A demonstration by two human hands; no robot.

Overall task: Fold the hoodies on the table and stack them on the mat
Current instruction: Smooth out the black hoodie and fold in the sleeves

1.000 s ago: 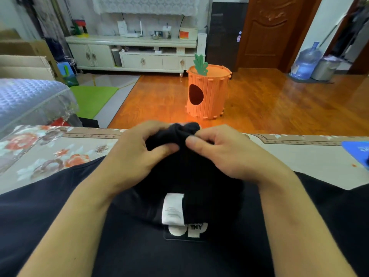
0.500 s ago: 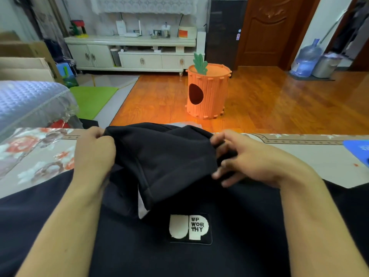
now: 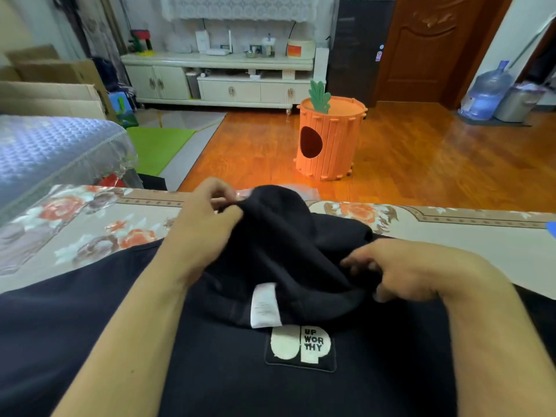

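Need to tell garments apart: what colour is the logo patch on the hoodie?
Black square patch with cream lettering, on the black hoodie; only the head view shows it.

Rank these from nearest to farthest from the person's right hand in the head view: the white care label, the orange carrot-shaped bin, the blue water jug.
From the right hand:
1. White care label, just left, on the hoodie.
2. Orange carrot-shaped bin, on the floor beyond the table.
3. Blue water jug, far right corner.
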